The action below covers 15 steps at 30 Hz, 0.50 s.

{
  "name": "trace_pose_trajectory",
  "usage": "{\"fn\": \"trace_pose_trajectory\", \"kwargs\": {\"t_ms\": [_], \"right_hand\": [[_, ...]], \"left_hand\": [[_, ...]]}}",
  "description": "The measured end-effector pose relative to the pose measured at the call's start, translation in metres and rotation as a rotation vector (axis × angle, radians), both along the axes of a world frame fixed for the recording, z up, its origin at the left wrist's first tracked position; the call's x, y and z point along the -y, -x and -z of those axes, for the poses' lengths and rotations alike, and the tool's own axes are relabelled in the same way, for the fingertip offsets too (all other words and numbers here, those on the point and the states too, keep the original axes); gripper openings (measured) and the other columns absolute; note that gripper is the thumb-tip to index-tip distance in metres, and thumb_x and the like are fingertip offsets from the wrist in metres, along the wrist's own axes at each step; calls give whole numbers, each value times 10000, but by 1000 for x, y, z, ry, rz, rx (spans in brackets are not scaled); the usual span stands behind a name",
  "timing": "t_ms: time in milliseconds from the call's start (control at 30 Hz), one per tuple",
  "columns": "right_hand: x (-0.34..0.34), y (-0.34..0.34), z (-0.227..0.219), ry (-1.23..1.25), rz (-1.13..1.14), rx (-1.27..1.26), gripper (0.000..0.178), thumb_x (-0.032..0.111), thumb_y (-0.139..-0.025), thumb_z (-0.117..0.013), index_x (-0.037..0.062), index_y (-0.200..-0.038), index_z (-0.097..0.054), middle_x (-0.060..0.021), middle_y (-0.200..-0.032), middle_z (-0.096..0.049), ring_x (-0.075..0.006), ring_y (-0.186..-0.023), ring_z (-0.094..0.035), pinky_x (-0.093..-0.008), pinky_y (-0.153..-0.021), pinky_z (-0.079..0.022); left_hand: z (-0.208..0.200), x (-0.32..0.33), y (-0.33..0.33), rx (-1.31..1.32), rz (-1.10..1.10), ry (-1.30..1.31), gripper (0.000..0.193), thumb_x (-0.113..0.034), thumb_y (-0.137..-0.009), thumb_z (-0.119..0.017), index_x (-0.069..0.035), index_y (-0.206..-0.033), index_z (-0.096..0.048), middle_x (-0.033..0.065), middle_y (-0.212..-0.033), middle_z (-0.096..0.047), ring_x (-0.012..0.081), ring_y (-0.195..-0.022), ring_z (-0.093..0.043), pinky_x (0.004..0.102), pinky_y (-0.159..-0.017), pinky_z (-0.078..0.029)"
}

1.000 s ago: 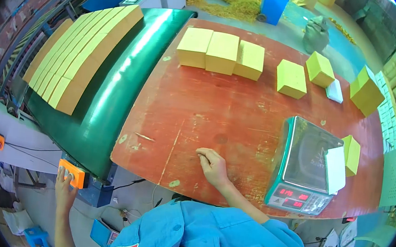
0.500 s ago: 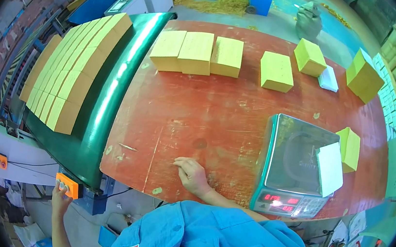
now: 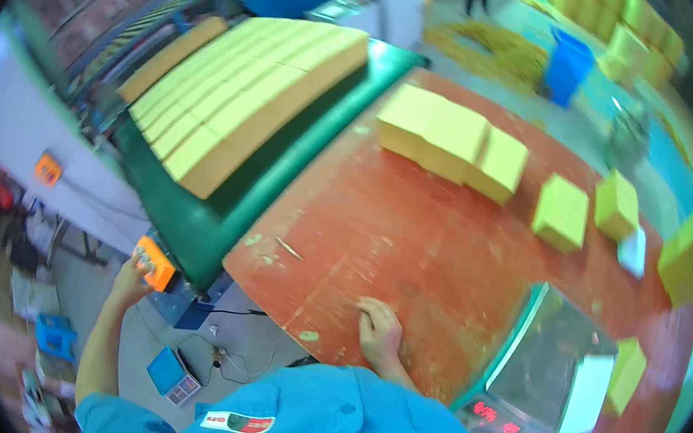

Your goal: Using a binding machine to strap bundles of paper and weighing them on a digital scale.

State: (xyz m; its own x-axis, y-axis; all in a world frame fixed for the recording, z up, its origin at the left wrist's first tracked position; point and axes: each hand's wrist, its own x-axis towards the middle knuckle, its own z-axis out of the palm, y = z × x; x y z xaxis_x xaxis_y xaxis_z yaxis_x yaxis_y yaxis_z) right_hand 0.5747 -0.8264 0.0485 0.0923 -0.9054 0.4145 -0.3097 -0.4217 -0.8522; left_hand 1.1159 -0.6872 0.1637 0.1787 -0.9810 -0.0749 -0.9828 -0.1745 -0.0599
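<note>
My left hand (image 3: 131, 279) is closed at an orange push-button box (image 3: 155, 263) by the near end of the green conveyor belt (image 3: 274, 178), its fingers over the buttons. Lying on the red tabletop (image 3: 322, 278), my right hand (image 3: 381, 332) has loosely bent fingers and a thumb held apart, with nothing visible in it. Rows of yellow paper-like blocks (image 3: 247, 77) stand packed together on the belt. To the right of my right hand is a digital scale (image 3: 549, 351) with lit red digits. A white sheet-like piece (image 3: 587, 396) rests at its right edge.
Three yellow blocks (image 3: 449, 138) stand side by side at the table's far edge. More single blocks (image 3: 561, 211) are spread rightward. A pale blue-white piece (image 3: 631, 252) lies among them. Beyond are a blue bin (image 3: 567, 66) and a yellowish heap (image 3: 484, 57). A small scale (image 3: 173, 376) sits below.
The whole view has swung to the left and tilted. My left hand stays at the orange box. My right hand remains on the table, its fingers a little more bent.
</note>
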Motion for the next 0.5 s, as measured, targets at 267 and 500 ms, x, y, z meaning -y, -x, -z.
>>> {"fn": "trace_pose_trajectory", "kwargs": {"t_ms": [267, 500], "right_hand": [[-7, 5, 13, 1, 11, 4, 158, -26, -795, -608, 42, -919, -680, -140, -993, -688, -303, -937, -659, -377, -820, -533], [-7, 4, 3, 22, -3, -21, 161, -22, -796, -604, 48, -923, -675, -130, -997, -687, -292, -940, -657, -374, -825, -530]], "left_hand": [[-1, 10, 16, 24, -184, -113, 545, -261, -640, -780, -186, -1166, -656, 197, -1469, -394, 375, -1296, -455, 434, -1034, -433], [-5, 1, 10, -28, -140, -96, 548, -278, -646, -787, -199, -1172, -655, 186, -1477, -389, 381, -1311, -435, 438, -1048, -420]]}}
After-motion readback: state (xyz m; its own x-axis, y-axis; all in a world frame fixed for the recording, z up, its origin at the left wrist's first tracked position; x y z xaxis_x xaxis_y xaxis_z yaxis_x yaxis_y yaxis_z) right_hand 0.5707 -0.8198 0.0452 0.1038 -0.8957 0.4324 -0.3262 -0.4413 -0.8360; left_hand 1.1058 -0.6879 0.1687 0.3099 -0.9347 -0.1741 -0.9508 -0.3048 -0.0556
